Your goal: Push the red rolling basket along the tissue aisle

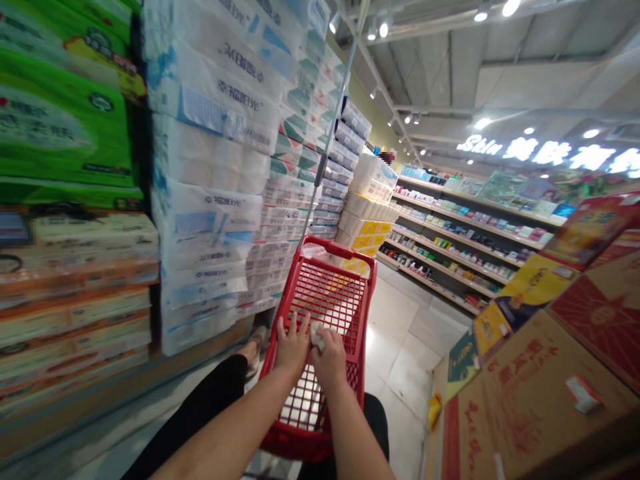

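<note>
The left hand (293,348) lay spread on the red basket (371,283), gripping nothing, a sensible brace; the right hand (331,360) curled around a white wad (316,333), best held lightly.

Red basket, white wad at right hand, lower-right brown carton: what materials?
Red basket: likely moulded plastic, satin; evenly coloured lattice. White wad: maybe tissue, matte, crumpled; too small to confirm. Brown carton: probably cardboard, matte; flat printed faces, straight edges.
</note>
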Demonstrator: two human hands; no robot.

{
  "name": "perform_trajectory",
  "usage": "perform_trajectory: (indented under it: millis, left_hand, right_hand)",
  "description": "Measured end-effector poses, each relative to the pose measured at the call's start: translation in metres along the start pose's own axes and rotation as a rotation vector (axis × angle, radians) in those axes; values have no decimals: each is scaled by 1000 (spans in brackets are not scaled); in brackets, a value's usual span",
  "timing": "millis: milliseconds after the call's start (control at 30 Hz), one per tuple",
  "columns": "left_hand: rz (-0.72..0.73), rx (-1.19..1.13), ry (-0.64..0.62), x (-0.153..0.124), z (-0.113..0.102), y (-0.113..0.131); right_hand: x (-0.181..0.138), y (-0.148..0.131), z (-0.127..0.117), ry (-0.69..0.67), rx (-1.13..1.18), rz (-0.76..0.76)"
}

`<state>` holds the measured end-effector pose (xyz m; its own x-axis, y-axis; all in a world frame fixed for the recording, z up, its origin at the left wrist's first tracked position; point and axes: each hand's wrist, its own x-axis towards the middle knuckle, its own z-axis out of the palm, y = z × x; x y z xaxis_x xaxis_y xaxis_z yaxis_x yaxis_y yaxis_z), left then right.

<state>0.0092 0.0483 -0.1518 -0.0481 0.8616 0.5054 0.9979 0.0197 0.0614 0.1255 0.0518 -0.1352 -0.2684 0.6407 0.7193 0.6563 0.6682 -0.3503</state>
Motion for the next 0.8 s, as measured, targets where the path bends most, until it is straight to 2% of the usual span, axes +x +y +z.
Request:
perform_trajectory:
  millis: [167,267,333,400,500,567,700,800]
  left_hand:
    - [-17,-13,-32,1,-3,0]
    - [-17,-20,-57,2,-5,1]
    - [-20,-24,-57,2,-6,2]
    - [-28,-28,-47,2,-4,3]
    - [-33,-33,-22,2,-1,4]
    - [-26,-31,-7,1,1,4]
    - [-20,-36,-9,1,3,2]
    - [-16,-34,-18,2,2,0]
  right_hand:
    - [3,9,-13,118,-296,261]
    - [4,20,-17,207,-310,350]
    - [3,26,-15,237,-224,298]
    - [2,28,-11,213,-104,182]
    - [0,25,-4,94,51,16]
    - [-1,20,-1,26,123,-44]
    - [0,18,-1,11,152,-33]
    - [1,27,-3,137,57,60]
